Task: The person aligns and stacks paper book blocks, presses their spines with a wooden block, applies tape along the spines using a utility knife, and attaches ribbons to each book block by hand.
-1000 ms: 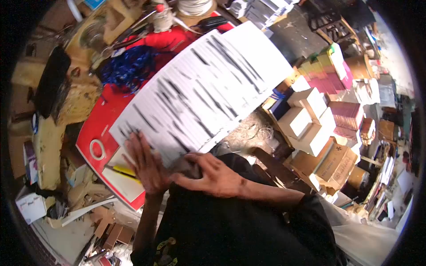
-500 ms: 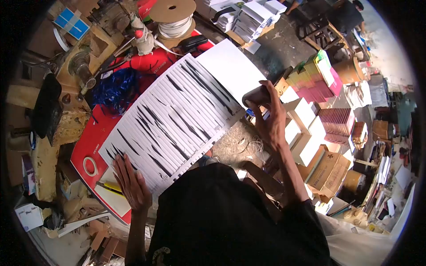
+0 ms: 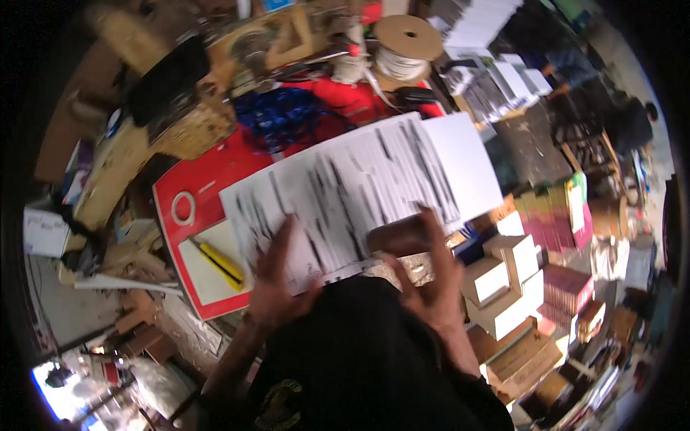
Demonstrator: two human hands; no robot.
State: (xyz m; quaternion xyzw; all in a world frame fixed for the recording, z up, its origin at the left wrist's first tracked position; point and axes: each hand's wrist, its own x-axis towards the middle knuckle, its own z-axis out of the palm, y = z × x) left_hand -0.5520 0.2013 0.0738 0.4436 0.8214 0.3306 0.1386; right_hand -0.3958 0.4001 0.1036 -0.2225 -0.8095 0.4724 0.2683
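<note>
Fanned white sheets with dark streaks (image 3: pixel 338 194) lie over a red board (image 3: pixel 208 179). My left hand (image 3: pixel 277 280) is over their lower left part, its fingers apart and blurred, with nothing visible in it. In my right hand (image 3: pixel 435 287) is a dark brown block (image 3: pixel 399 237), held between thumb and fingers over the lower right part of the sheets. A plain white sheet (image 3: pixel 463 165) extends from their right end. On the board's left part are a yellow cutter (image 3: pixel 221 266) and a roll of tape (image 3: pixel 183 208).
Blue tangled strands (image 3: pixel 280 115) and a spool of white cord (image 3: pixel 407 47) are behind the sheets. White boxes (image 3: pixel 496 287), a carton (image 3: pixel 525 359) and pink stacks (image 3: pixel 564 291) stand at right. Another person (image 3: pixel 571 68) is at the upper right.
My right hand has brought the block from the right end back over the sheets' lower part. My left hand has shifted inward along the lower left. The camera view has turned.
</note>
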